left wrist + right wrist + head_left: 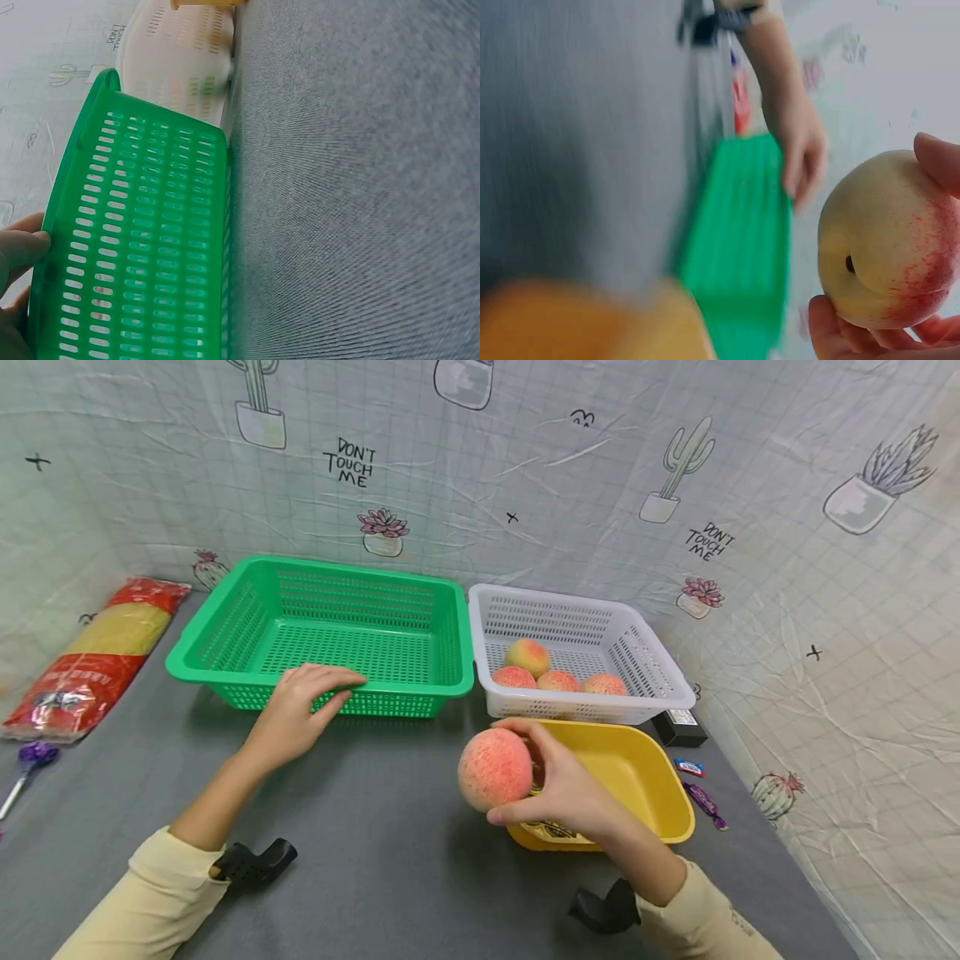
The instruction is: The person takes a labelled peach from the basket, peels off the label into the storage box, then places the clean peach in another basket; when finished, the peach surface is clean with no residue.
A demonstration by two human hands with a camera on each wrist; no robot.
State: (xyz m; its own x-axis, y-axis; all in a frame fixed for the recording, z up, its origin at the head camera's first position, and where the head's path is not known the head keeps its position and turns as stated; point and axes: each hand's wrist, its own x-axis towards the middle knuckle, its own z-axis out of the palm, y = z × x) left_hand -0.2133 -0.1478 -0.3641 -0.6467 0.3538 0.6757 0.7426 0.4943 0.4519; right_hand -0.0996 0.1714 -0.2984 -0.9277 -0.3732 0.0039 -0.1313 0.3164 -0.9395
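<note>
My right hand (558, 781) holds a pink-and-cream peach (495, 770) between thumb and fingers, up in front of the yellow basin (678, 814). In the right wrist view the peach (885, 247) shows its pale side and a small dark stem pit. My left hand (296, 714) grips the near rim of a green slotted basket (337, 578), fingers over the edge and thumb outside. That basket's visible floor is bare. To its right stands a white slotted basket (645, 643) with several peaches (558, 681) near its front wall.
Gold-and-black wrapped items (551, 829) lie in the yellow basin, partly hidden by my right hand. Right of it are a black box (681, 728) and small wrapped candies (701, 800). A red-and-yellow packet (105, 660) and a purple lollipop (33, 758) lie far left. A patterned sheet hangs behind.
</note>
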